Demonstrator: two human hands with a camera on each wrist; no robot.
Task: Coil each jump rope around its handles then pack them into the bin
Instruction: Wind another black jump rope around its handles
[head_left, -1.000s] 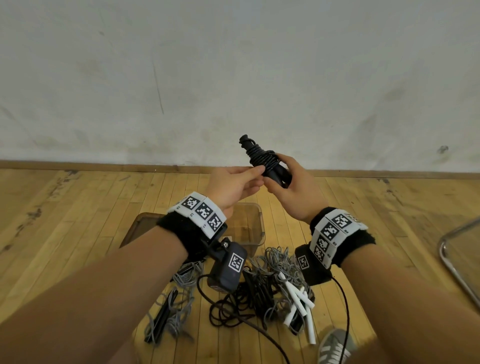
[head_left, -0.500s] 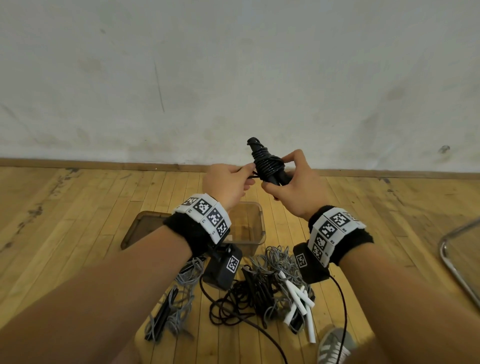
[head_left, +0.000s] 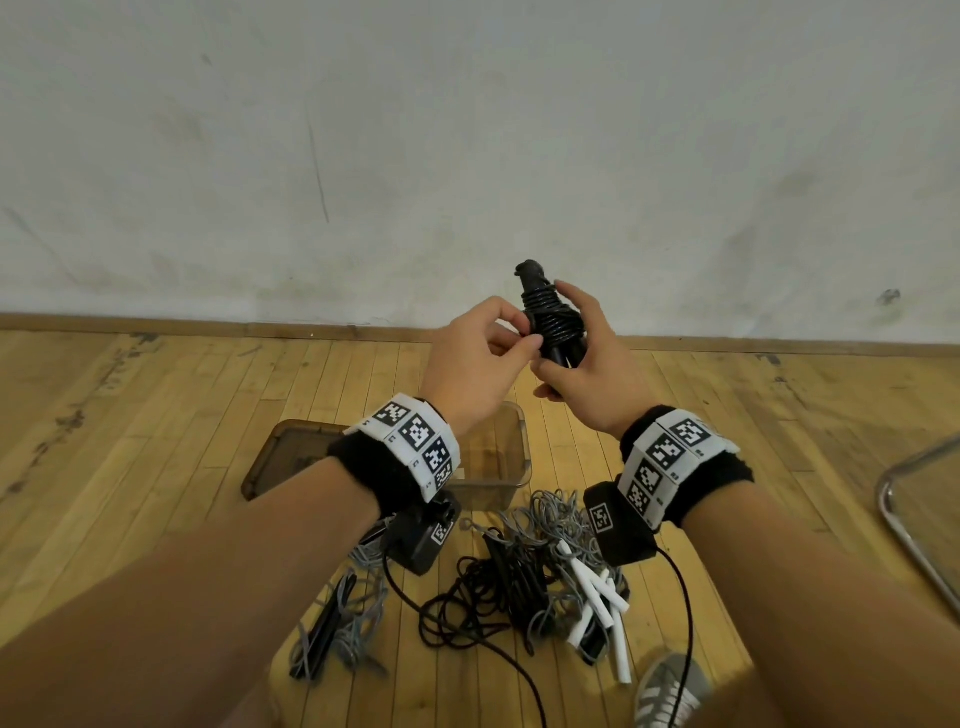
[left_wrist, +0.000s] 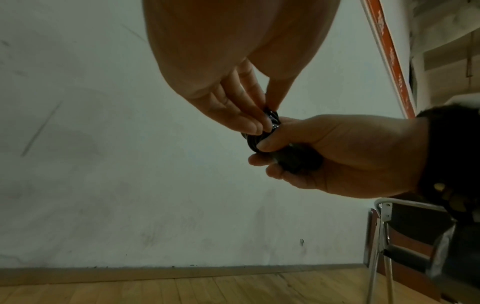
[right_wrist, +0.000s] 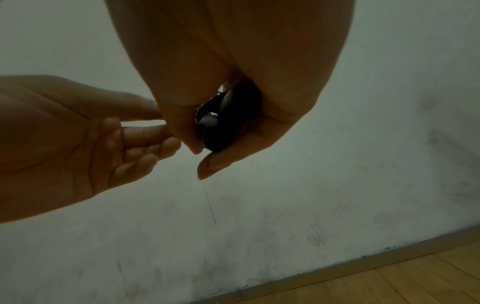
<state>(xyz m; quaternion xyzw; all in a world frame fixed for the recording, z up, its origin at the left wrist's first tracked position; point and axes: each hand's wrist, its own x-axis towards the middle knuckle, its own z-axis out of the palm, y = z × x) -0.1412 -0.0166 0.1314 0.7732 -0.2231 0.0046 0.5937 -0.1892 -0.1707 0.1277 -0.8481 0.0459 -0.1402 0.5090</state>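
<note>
At frame centre, the right hand grips the coiled black jump rope; the left hand pinches its cord.

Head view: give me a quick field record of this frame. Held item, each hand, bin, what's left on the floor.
held item: black jump rope, cord coiled around its handles, raised in front of the wall
right hand: grips the handles at their lower end
left hand: pinches the cord at the coil's side
bin: clear, on the wood floor below the hands; contents cannot be told
floor pile: loose grey ropes, loose black rope, white handles
packing step: not yet done
</note>
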